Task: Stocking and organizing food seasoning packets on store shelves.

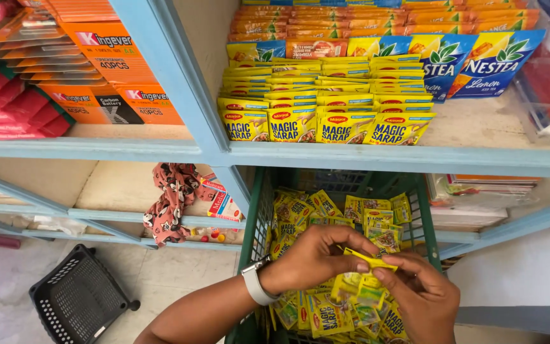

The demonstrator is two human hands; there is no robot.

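While both hands, left hand and right hand, pinch a strip of yellow sachets over a green basket full of them, more sachet rows line the blue shelf beyond.

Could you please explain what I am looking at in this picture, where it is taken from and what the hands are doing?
There is no machine here. A person wears a camera on the head, so the one picture looks down at their own two bare hands in front of pale blue shelves.

The left hand, with a white wristband, and the right hand together pinch a strip of small yellow seasoning sachets, both with a closed grip. Beneath them is a green plastic basket full of the same sachets.

On the shelf above, more yellow sachets lie in neat rows beside blue drink-mix packets. Orange battery cards lie to the left, and a black plastic basket stands on the floor.
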